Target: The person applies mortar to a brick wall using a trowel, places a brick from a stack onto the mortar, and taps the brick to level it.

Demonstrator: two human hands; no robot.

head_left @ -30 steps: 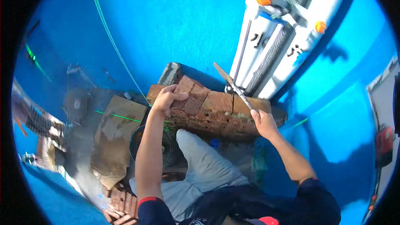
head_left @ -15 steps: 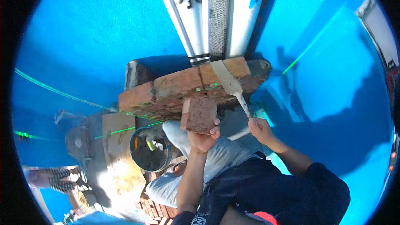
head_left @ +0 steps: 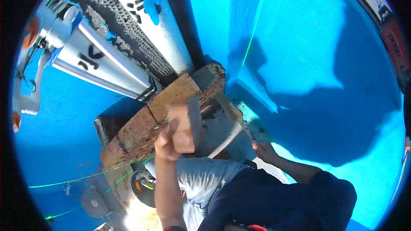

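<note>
My left hand (head_left: 168, 144) is closed around a reddish brick (head_left: 192, 117), which is held up in front of the low brick wall and a little blurred by motion. The brick stands on edge, with one narrow side lit. To the right, my right hand (head_left: 266, 152) grips the handle of a long flat trowel (head_left: 230, 108). Its blade points up and left, close to the right end of the wall; whether it touches the wall I cannot tell. The curved brick wall (head_left: 138, 129) has several bricks along its top and grey mortar at its right end.
White pipes (head_left: 173, 42) rise behind the wall, beside a strip of rough mesh (head_left: 145, 38). A bucket (head_left: 138, 196) with something yellow-green inside stands by my knee. Green laser lines cross the wall. A blue-painted wall (head_left: 295, 81) borders the right side, with a red tool (head_left: 394, 49) at its edge.
My view has swung to the right and tilted. The brick in my left hand has turned from its broad face onto its edge. The trowel blade has come down off the wall's top.
</note>
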